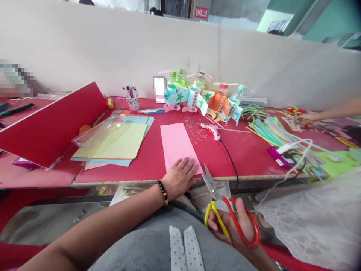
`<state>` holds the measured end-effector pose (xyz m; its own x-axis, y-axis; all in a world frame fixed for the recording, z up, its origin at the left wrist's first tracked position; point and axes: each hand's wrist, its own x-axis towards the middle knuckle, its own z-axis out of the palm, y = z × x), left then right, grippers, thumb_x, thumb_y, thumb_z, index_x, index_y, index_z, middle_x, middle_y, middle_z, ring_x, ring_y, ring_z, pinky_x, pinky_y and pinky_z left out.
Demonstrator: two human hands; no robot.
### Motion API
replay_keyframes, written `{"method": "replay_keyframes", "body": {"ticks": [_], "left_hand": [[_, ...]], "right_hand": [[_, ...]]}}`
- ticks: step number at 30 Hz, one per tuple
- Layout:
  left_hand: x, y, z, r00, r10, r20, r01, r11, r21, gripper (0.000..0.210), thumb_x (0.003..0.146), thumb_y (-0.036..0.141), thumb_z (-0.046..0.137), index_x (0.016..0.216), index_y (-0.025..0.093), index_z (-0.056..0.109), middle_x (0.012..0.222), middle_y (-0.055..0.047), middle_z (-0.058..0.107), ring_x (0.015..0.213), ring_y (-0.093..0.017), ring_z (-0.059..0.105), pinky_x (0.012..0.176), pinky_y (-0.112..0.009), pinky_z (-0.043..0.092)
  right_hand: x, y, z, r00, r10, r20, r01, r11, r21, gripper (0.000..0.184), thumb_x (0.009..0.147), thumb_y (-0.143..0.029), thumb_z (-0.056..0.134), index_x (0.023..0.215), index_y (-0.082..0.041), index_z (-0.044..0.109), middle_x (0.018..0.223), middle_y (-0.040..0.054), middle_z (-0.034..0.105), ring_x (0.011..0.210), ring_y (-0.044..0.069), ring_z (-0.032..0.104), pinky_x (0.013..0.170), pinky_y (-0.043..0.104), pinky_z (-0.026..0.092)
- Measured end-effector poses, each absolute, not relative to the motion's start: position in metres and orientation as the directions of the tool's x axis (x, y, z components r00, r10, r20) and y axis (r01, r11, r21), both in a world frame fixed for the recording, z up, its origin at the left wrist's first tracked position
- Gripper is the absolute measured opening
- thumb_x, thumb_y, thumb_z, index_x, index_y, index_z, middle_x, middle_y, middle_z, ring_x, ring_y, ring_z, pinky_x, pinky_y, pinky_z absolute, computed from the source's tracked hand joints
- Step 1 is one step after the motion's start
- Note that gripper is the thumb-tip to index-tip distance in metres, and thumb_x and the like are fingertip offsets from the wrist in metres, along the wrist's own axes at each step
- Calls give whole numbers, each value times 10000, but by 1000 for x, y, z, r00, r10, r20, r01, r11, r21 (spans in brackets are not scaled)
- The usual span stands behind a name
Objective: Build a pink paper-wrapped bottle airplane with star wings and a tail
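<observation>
A pink sheet of paper (176,141) lies on the red table, its near end at the edge. My left hand (180,177) rests flat on that end, fingers stretched out and holding nothing. In my right hand (231,226) is a pair of scissors (216,194) with one red and one yellow handle. Its blades are parted and point up toward the sheet's near right corner. My right thumb passes through the red loop, and the fingers are around the yellow one.
Coloured paper (113,141) and a red board (62,124) lie left. Bottle crafts (194,94), a pen cup (132,102) and a phone (160,88) stand behind. A pink glue gun (211,130) trails its cord over the edge. Rightward are colourful strips (270,130), a purple power strip (279,157) and another person's hand (307,117).
</observation>
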<state>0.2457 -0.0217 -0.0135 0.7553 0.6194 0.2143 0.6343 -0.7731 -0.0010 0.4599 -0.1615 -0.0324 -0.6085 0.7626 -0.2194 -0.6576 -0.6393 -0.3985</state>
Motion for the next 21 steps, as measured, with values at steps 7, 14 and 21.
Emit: {"method": "replay_keyframes", "body": {"ticks": [7,14,21], "left_hand": [[247,-22,-11,750,623,220,638,-770,7,537,992,427,398,1461,168,369,1508,-107,408,1405,-279,330,1155,-467,271],[247,-22,-12,748,629,214,638,-769,29,536,992,425,399,1464,175,362,1517,-98,398,1416,-280,313,1163,-472,255],[246,-23,-8,741,635,217,632,-769,94,573,965,464,453,1458,181,376,1522,-87,399,1408,-281,336,1167,-459,265]], "right_hand": [[453,-154,-26,-607,773,-183,-689,-627,-362,947,738,-905,233,946,-79,647,799,79,585,442,64,407,369,193,250],[446,-139,-25,-614,765,-198,-691,-641,-333,946,759,-890,219,969,-65,631,818,93,581,479,75,441,356,191,337],[444,-137,-33,-605,779,-166,-708,-622,-335,940,799,-856,210,1017,-54,650,852,111,590,506,93,494,370,197,359]]}}
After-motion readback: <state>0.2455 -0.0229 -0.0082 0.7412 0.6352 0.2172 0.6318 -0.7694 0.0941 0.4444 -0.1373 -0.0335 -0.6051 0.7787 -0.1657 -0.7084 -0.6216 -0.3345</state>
